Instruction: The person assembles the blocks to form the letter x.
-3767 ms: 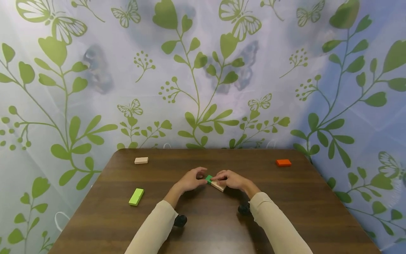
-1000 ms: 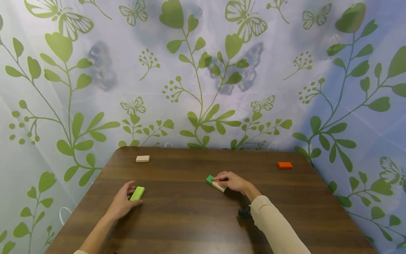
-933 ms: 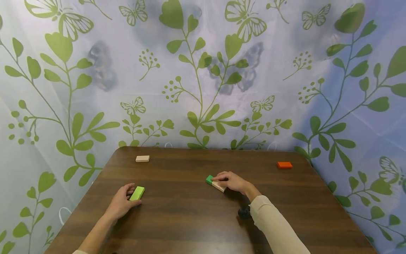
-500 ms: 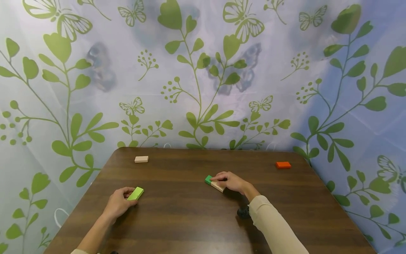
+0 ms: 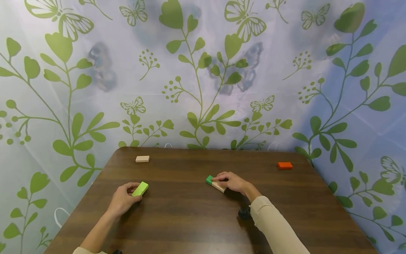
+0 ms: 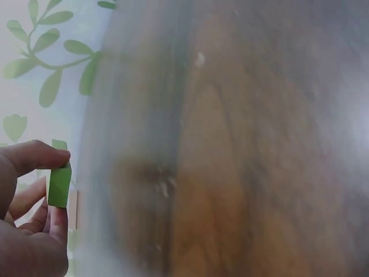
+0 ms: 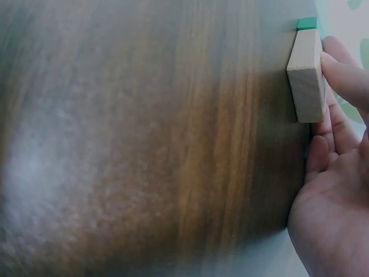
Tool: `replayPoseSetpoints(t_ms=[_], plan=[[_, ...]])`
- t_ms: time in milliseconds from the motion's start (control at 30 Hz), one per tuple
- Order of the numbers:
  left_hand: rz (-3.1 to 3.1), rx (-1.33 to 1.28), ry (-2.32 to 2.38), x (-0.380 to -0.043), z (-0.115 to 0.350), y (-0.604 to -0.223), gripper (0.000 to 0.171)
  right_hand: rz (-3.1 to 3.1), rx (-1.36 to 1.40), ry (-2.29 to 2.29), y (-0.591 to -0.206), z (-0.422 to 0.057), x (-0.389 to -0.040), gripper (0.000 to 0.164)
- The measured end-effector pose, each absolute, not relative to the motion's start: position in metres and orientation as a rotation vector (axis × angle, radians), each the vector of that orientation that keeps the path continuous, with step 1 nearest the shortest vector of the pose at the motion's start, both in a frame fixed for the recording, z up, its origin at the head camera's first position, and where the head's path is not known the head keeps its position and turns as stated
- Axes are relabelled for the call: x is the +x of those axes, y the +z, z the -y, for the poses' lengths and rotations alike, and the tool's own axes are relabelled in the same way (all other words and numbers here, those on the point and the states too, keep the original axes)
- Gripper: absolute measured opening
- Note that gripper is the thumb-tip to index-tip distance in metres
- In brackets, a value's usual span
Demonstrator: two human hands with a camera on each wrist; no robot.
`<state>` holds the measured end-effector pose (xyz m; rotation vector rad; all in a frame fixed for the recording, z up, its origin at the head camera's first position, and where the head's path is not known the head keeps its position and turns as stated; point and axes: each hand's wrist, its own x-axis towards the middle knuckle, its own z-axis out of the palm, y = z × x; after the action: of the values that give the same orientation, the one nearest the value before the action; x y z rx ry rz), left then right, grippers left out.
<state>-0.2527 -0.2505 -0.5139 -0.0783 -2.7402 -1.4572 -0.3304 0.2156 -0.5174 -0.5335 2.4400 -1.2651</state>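
My left hand (image 5: 122,199) pinches a lime-green wooden block (image 5: 140,189) between thumb and fingers at the left of the table. In the left wrist view the same lime block (image 6: 59,183) stands on end between the fingertips, seemingly off the tabletop. Near the table's middle my right hand (image 5: 234,182) holds a plain wooden block (image 5: 218,186) by its sides. A dark green block (image 5: 209,179) lies end to end with that plain block, a fingertip at the join. The right wrist view shows the plain block (image 7: 305,81) flat on the table, with the dark green block (image 7: 307,23) beyond.
Another plain wooden block (image 5: 142,159) lies at the back left of the brown table (image 5: 177,218). An orange-red block (image 5: 284,165) sits at the back right. Behind the table hangs a leaf-and-butterfly cloth (image 5: 203,88).
My left hand has left the middle blocks, reached the lime block and gripped it. The lime block has now shifted slightly right and away from me, turning a little. My right hand stays put.
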Motion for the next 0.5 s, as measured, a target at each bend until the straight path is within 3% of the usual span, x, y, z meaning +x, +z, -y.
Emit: replayPoseSetpoints(t_ms=[500], plan=[[2.655,-0.174,-1.677,-0.255,0.219,-0.502,0.055,-2.456,-0.510,-1.261,-0.516,-0.216,-0.327,0.031]])
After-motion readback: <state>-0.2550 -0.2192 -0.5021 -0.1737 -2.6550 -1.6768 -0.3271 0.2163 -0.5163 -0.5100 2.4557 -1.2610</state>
